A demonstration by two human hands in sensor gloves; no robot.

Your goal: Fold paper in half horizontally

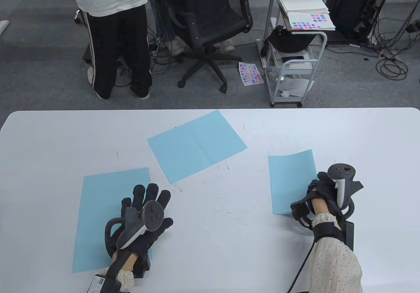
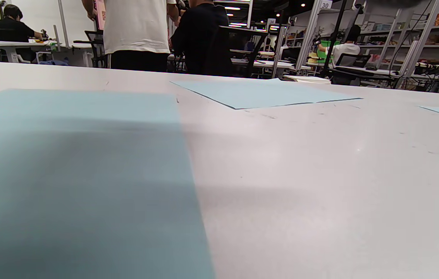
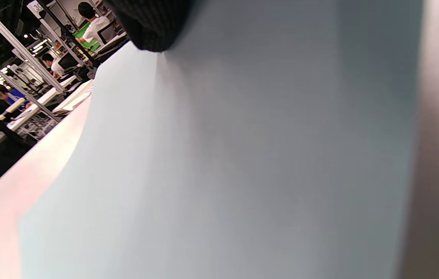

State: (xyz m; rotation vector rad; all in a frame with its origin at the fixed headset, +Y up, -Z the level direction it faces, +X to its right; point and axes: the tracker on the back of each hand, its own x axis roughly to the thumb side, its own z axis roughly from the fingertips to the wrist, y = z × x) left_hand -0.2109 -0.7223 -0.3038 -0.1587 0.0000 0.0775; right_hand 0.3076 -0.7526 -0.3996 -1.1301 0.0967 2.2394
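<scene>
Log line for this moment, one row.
left hand: flat on left sheet | right hand: lifting right sheet edge | middle sheet: creased, untouched

Three light-blue paper sheets lie on the white table: one at left, one creased in the middle, one at right. Two gloved hands: left, right.

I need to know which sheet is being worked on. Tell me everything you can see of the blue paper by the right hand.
The right-hand blue paper is a thin, matte, light-blue sheet, narrower than the other two, on the white table. Its far edge curls upward. The right hand covers its near right edge; the grip itself is hidden.
</scene>
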